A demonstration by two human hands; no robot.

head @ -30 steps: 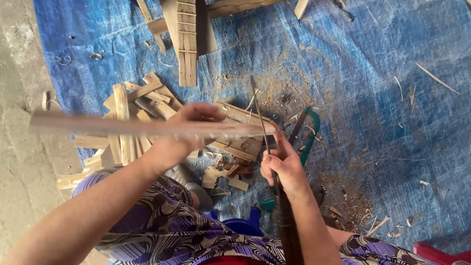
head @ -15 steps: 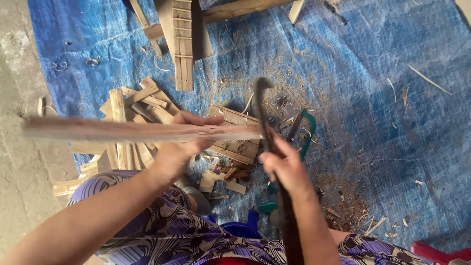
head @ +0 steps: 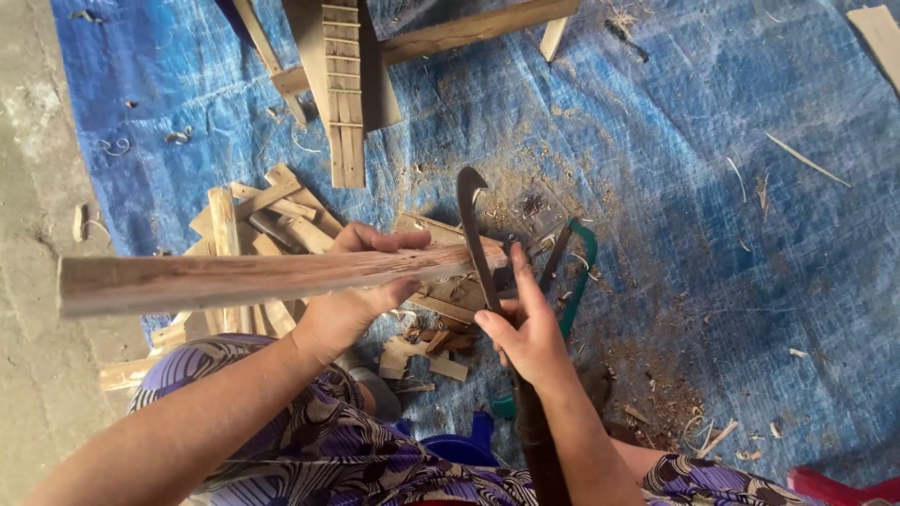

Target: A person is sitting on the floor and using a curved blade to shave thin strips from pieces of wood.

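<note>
L hand (head: 349, 305) is clenched round a long wood slat (head: 234, 278), held level above the blue tarp (head: 750, 234) w/ its right end near the tarp's middle, over the scrap pile (head: 253, 234). R hand (head: 530, 337) grips the dark handle of a hooked blade (head: 478, 234), index finger stretched up along it; the blade meets the slat's right end just beside the L fingertips.

Risks, as I judge them: blade edge sits v. close to the L fingers, so a slip or glancing cut along the grain could run into them. Slat is held at one end only, most of its length unsupported, so it could twist or kick under a stroke. A green-framed saw (head: 577, 281) lies just behind the R hand, and offcuts and shavings litter the tarp near the knees; a deflected blade could land there.
</note>
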